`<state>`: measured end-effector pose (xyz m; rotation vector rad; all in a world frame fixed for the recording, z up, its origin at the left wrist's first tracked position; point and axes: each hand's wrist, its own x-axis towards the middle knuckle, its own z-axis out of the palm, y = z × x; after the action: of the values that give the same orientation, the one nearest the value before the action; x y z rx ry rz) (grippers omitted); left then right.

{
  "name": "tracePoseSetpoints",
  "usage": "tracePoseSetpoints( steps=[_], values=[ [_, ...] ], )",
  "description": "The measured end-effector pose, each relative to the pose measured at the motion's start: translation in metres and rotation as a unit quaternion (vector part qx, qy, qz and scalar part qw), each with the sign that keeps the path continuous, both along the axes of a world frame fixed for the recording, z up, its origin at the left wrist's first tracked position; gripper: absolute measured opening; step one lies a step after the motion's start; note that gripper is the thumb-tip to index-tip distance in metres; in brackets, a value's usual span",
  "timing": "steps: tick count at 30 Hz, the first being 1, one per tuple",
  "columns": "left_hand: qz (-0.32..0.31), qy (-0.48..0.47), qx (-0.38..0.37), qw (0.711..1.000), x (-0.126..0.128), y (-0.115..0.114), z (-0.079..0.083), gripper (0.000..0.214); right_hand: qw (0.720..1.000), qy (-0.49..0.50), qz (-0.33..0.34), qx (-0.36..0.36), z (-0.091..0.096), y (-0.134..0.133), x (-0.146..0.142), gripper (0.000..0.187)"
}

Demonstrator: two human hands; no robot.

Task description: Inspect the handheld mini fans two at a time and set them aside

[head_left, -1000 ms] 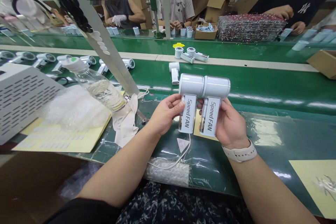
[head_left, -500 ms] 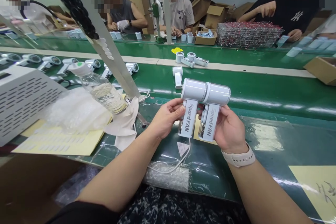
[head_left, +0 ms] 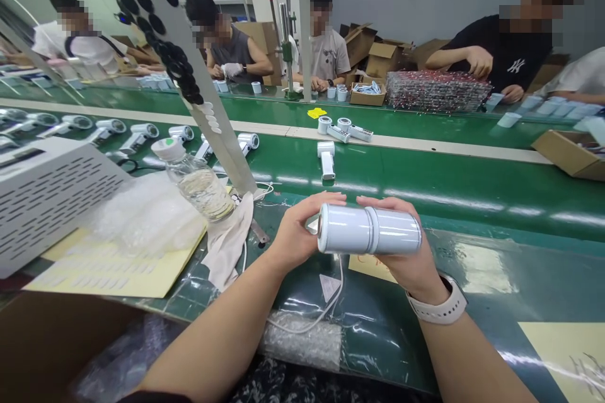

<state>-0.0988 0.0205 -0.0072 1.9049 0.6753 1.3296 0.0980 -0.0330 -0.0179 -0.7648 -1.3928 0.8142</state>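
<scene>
A roll of bubble wrap [head_left: 305,343] lies along the near edge of the green surface [head_left: 378,321], and a white cable [head_left: 326,308] curves over it. A yellow sheet [head_left: 562,359] covers part of the near right corner. Above the middle of the surface, the left hand [head_left: 299,233] grasps the left white fan [head_left: 347,228], and the right hand [head_left: 414,271] grasps the right white fan [head_left: 397,231]. Their barrels sit end to end, roughly level; the handles are hidden from view. Toward the left edge are a pale cloth [head_left: 229,249], crumpled plastic film [head_left: 137,217], a clear bottle [head_left: 201,189] and a vented box [head_left: 57,201]. Past the far edge, a single fan [head_left: 326,160] lies on a green belt [head_left: 406,167], with a row of fans [head_left: 144,138] to its left. Farther back, a yellow tag [head_left: 316,113] lies near two more fans [head_left: 338,132]. Several co-workers [head_left: 326,53] sit behind.
</scene>
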Motion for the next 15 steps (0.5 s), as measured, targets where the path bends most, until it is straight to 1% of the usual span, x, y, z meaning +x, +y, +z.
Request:
tracePoseSetpoints(
  steps=[2, 4, 6, 8, 10, 12, 13, 14, 15],
  values=[
    [0.003, 0.003, 0.101, 0.995, -0.001, 0.002, -0.001, 0.020, 0.998, -0.038, 0.006, 0.041, 0.003, 0.000, 0.002, 0.051],
    [0.021, 0.017, 0.185, 0.982, -0.003, 0.004, -0.002, 0.014, 0.995, -0.071, 0.016, 0.072, 0.006, -0.002, 0.003, 0.050],
    [0.043, 0.037, 0.241, 0.969, -0.006, 0.005, -0.002, 0.016, 0.993, -0.083, 0.026, 0.084, 0.008, -0.004, 0.004, 0.050],
    [0.056, 0.060, 0.268, 0.960, -0.007, 0.004, -0.001, 0.019, 0.993, -0.083, 0.032, 0.075, 0.006, -0.005, 0.005, 0.050],
    [0.068, 0.098, 0.271, 0.955, -0.006, 0.003, 0.000, 0.022, 0.994, -0.089, 0.034, 0.055, 0.001, -0.003, 0.004, 0.052],
    [0.082, 0.146, 0.243, 0.956, -0.004, 0.000, 0.000, 0.019, 0.993, -0.110, 0.027, 0.030, -0.006, 0.000, 0.004, 0.060],
    [0.085, 0.165, 0.208, 0.960, -0.003, -0.001, 0.000, 0.016, 0.992, -0.128, 0.015, 0.018, -0.008, 0.001, 0.005, 0.062],
    [0.084, 0.173, 0.157, 0.969, -0.003, -0.002, 0.000, 0.015, 0.988, -0.152, -0.008, 0.011, -0.009, 0.001, 0.007, 0.062],
    [0.076, 0.160, 0.088, 0.980, -0.004, -0.003, 0.001, 0.021, 0.982, -0.183, -0.046, 0.014, -0.008, 0.000, 0.010, 0.059]
  ],
)
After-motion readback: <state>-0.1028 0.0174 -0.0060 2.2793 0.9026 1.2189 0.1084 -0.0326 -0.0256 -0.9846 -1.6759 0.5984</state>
